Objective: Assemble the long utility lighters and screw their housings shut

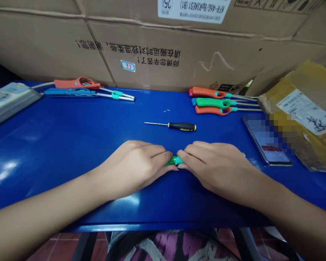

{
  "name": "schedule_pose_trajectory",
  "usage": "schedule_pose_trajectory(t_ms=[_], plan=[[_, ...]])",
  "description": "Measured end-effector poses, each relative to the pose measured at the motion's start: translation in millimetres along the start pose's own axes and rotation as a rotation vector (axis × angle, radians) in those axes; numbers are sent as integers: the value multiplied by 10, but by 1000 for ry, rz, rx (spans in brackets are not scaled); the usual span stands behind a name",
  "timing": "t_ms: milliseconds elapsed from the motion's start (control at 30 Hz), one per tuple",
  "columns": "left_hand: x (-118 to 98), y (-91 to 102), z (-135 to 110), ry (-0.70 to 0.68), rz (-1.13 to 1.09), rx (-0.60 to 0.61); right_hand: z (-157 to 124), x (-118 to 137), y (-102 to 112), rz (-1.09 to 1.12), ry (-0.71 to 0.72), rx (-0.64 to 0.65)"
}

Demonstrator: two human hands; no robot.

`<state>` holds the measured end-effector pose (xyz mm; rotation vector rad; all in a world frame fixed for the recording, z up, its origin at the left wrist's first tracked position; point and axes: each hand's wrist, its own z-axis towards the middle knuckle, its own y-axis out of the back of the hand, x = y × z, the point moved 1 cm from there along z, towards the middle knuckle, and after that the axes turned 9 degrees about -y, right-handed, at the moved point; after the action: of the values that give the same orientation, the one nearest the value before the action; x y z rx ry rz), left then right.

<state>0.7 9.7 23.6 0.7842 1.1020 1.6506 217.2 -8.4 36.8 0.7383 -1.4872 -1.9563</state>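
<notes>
Five utility lighters (213,103) are lying along the back edge of the counter (70,145); left hand (132,170) and right hand (214,165) are pinching a green-and-teal piece (175,160), screwdriver (182,126) lying untouched.

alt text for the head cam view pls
The left hand and the right hand pinch a green and teal plastic piece together on a blue table. A black-handled screwdriver lies ahead, with long-nosed lighters in two groups beyond, against cardboard boxes.

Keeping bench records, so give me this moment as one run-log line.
left hand: grips green-and-teal plastic piece | right hand: grips same piece | nearest: black-handled screwdriver | surface: blue tabletop
</notes>
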Motion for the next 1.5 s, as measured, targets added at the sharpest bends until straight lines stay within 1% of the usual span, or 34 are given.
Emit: schedule_pose_trajectory(t_ms=[200, 333, 467, 533, 667, 733, 867, 933, 1067, 1133, 1233, 1300, 1367, 1500], plan=[[20, -34, -15, 122, -184, 23, -28, -31, -22, 56, -59, 94], [8, -24, 0, 152, -262, 52, -55, -49, -37, 2, -66, 97], [-1, -27, 1, 155, -259, 102, -28, -33, -93, -5, -71, 110], [-5, -29, -6, 133, -237, 101, -11, -14, -104, 17, -56, 91], [1, -16, -16, 107, -248, 81, -4, 18, -85, 39, -17, -25], [8, -7, -17, 107, -266, 71, -5, 26, -81, 42, -14, -60], [6, -8, -23, 105, -273, 59, 7, 45, -107, 11, -21, -72], [-6, -17, -29, 89, -256, 48, 8, 66, -122, -13, 1, -77], [-40, -34, -35, 35, -187, -18, -9, 109, -122, -49, 23, -104], [-53, -45, -31, 11, -149, -54, -14, 115, -107, -43, 8, -115], [-56, -68, -13, 4, -103, -73, -5, 86, -82, -18, -14, -112], [-35, -76, 5, 30, -101, -64, 6, 42, -75, -17, -10, -108], [12, -62, 23, 90, -149, -37, 9, -19, -78, -33, -4, -115], [151, 35, 25, 226, -257, 73, -5, -161, -77, -50, -46, -159]])
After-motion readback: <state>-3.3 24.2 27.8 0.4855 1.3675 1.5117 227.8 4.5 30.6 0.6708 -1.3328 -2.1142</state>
